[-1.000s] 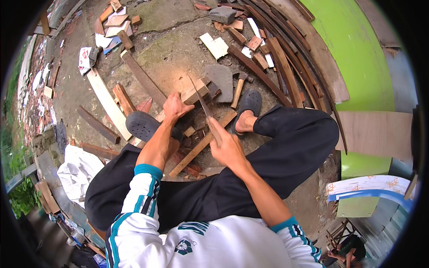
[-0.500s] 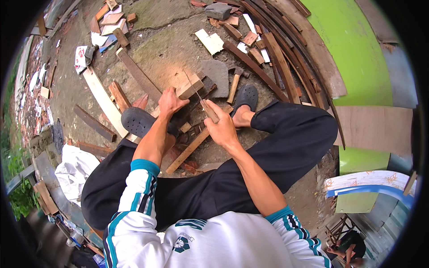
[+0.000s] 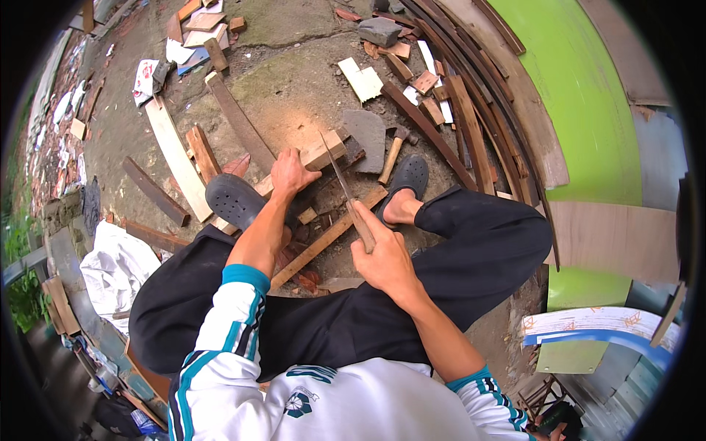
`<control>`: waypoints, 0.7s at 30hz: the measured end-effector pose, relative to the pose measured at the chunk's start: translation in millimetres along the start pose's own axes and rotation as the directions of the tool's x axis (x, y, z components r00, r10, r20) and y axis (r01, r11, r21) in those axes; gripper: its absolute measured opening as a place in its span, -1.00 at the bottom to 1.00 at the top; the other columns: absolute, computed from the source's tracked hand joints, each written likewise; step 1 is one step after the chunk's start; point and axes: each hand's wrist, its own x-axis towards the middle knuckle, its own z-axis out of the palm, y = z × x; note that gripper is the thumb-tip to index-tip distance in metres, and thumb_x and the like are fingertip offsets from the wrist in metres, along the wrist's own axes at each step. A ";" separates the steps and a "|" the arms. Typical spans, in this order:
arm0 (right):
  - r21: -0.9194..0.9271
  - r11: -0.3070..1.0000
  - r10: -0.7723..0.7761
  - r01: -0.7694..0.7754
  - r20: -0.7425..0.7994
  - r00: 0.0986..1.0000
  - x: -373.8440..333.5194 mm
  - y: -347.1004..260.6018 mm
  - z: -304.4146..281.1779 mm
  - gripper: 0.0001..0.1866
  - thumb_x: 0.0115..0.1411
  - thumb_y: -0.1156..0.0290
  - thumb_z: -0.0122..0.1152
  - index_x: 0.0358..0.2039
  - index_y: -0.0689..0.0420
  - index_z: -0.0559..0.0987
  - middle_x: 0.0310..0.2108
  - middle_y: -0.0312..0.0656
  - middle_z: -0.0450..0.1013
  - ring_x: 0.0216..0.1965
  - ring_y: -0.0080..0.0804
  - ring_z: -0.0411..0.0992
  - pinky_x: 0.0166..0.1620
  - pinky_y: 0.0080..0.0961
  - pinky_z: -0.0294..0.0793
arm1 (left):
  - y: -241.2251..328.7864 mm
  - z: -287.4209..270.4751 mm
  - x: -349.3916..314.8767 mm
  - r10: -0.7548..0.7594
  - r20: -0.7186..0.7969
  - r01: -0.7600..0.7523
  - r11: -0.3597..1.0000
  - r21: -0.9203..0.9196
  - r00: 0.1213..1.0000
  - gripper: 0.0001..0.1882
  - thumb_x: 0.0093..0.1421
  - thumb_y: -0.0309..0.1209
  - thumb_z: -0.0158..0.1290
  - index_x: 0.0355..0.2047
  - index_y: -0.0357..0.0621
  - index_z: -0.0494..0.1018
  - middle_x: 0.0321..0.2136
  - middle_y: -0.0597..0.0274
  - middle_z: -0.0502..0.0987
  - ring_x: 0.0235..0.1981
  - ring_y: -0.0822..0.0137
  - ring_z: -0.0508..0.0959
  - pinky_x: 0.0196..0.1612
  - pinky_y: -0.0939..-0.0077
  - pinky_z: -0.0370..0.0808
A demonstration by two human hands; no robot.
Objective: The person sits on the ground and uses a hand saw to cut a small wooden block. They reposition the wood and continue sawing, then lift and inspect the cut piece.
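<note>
A pale wooden beam (image 3: 321,153) lies slantwise in front of me, with sawdust on the ground beyond its far end. My left hand (image 3: 292,175) is closed over the beam, its thumb stretched along the wood toward the far end. In my right hand (image 3: 384,259) is the wooden handle of a handsaw (image 3: 340,175). The saw's narrow blade slants across the beam near its far end, tip pointing away from me. Whether its teeth sit in a cut, I cannot tell. My left foot, in a dark clog (image 3: 234,200), rests at the beam's near part.
A hammer (image 3: 394,153) lies by a grey stone slab (image 3: 365,140) near my right clog (image 3: 410,176). A wooden strip (image 3: 331,239) crosses the ground between my legs. Long dark planks (image 3: 471,132) lie to the right, offcuts (image 3: 206,33) at the far left.
My right hand has drawn the saw back toward me and slightly right, so more blade shows on the near side of the beam. My left hand stays on the beam. The whole view has shifted a little.
</note>
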 end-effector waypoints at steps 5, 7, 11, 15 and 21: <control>-0.001 0.999 -0.039 0.039 -0.093 0.995 92.7 17.9 24.5 -0.33 0.17 0.51 0.11 0.35 0.17 0.41 0.08 0.19 0.55 0.07 0.11 0.56 0.13 -0.23 0.52 | 10.1 5.8 11.4 0.040 -0.055 -0.038 0.998 0.043 0.998 -0.15 -0.18 0.00 0.47 0.02 -0.32 0.47 -0.07 -0.08 0.54 0.06 -0.05 0.53 0.09 0.09 0.49; 0.027 0.985 -0.166 0.168 -0.079 0.983 54.8 31.3 21.5 -0.34 0.17 0.51 0.11 0.34 0.20 0.40 0.12 0.17 0.54 0.11 0.09 0.54 0.17 -0.26 0.49 | -6.4 10.5 7.0 0.065 -0.044 -0.062 0.996 0.069 0.997 -0.17 -0.17 0.03 0.47 -0.02 -0.32 0.49 -0.10 -0.07 0.54 0.05 -0.04 0.53 0.07 0.09 0.48; 0.087 0.962 -0.252 0.261 -0.101 0.962 2.9 52.8 1.1 -0.34 0.16 0.51 0.10 0.34 0.22 0.40 0.11 0.19 0.54 0.12 0.11 0.53 0.20 -0.27 0.46 | -8.1 7.9 6.2 0.031 -0.002 -0.031 0.998 0.056 1.000 -0.08 -0.18 0.24 0.43 -0.06 -0.34 0.50 -0.12 -0.06 0.55 0.03 -0.03 0.55 0.06 0.11 0.51; -0.008 0.985 -0.172 0.172 -0.115 0.978 85.5 24.0 18.6 -0.32 0.15 0.52 0.10 0.34 0.22 0.39 0.08 0.23 0.54 0.09 0.15 0.54 0.18 -0.25 0.48 | 2.5 0.0 12.1 0.060 0.038 -0.062 0.996 0.061 0.997 0.06 -0.22 0.41 0.38 -0.05 -0.37 0.51 -0.14 -0.08 0.56 0.02 -0.03 0.57 0.05 0.14 0.53; 0.009 0.986 -0.166 0.168 -0.081 0.983 0.4 28.3 6.7 -0.27 0.13 0.41 0.14 0.38 0.04 0.38 -0.27 0.37 0.56 -0.15 0.37 0.54 -0.01 0.05 0.51 | -5.1 -2.7 10.6 0.046 0.030 -0.047 0.998 0.031 0.998 0.07 -0.25 0.42 0.39 -0.07 -0.38 0.53 -0.12 -0.14 0.57 0.00 -0.05 0.61 0.04 0.14 0.56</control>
